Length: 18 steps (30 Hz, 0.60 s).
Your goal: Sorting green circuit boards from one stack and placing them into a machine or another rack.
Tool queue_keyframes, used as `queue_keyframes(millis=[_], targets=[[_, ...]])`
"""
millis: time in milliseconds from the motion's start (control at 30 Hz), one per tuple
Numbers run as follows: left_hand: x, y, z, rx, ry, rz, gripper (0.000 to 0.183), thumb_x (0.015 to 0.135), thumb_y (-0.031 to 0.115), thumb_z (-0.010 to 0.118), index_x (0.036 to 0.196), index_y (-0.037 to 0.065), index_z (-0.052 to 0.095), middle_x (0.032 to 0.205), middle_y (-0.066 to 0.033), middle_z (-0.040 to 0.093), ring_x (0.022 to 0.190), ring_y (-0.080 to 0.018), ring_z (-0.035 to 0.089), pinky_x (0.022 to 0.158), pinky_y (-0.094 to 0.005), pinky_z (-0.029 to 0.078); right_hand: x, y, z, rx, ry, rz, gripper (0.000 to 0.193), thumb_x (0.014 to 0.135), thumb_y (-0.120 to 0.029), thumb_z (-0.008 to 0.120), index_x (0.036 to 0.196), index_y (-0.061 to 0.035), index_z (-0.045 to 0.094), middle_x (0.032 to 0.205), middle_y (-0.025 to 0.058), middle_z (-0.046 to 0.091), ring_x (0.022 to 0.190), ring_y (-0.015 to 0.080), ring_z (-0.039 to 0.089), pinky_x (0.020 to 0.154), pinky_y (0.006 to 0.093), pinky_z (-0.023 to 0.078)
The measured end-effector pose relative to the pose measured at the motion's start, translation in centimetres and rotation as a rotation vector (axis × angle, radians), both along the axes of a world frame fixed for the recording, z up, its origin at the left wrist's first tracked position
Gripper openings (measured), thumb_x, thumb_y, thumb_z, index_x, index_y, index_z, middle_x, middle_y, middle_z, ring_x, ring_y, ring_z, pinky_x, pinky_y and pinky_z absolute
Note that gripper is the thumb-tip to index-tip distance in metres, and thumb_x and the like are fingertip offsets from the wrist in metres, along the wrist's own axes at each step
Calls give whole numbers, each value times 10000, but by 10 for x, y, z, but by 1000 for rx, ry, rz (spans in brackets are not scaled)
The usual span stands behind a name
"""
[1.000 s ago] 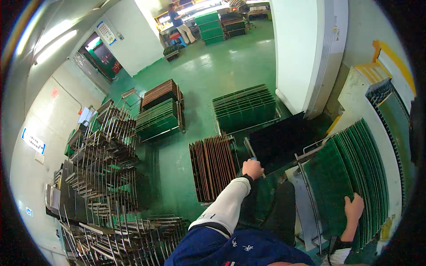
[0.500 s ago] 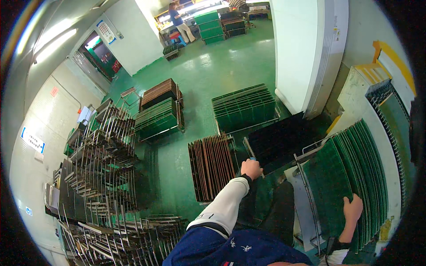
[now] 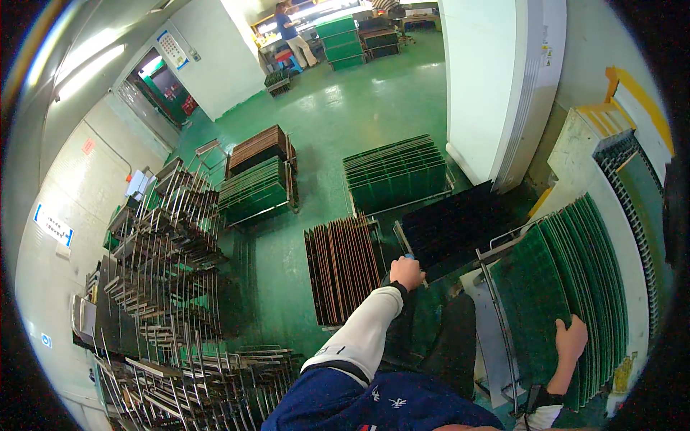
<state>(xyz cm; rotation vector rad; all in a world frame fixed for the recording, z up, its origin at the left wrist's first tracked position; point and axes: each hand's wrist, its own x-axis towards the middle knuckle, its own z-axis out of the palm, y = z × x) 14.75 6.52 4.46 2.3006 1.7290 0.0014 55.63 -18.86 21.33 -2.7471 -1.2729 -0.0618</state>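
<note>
Left arm (image 3: 352, 336) stretched forward and rightward from the lower edge, white sleeve (image 3: 374, 320) nearly to the wrist, dark band (image 3: 398, 289) there. Left hand (image 3: 407, 272) curled in a loose fist, knuckles up; fingertips hidden. Right arm (image 3: 560, 384) lower, well apart, dark at the wrist. Right hand (image 3: 571, 339) points forward, back uppermost, thumb apart, fingers bent. Navy-clad torso (image 3: 388, 406) at bottom.

Fingertips out of sight at the left hand (image 3: 408, 273).
From here, the bluish bit (image 3: 409, 256) above its knuckles is too small to name; the metal racks (image 3: 156, 370) run off below, a striped-sleeved co-worker (image 3: 387, 6) is cut off above, and the right forearm (image 3: 544, 416) leaves the view.
</note>
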Motion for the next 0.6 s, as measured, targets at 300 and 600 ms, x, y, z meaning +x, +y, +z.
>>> queue_keyframes(millis=[300,600], targets=[[0,2,1,-24,14,1,322,814,400,703,890,95,770,938,-123,723,998,-311,649,820,-462,503,-1,0,0,10,4,-17,504,819,-315,762,1183,16,653,1037,231,680,1000,402,640,889,482,497],[-2,2,-2,-16,3,3,309,809,394,703,893,105,771,932,-121,721,996,-310,648,819,-460,504,-3,1,-1,-14,-3,-35,501,826,-331,752,1178,11,655,1071,233,677,1021,400,634,909,484,491]])
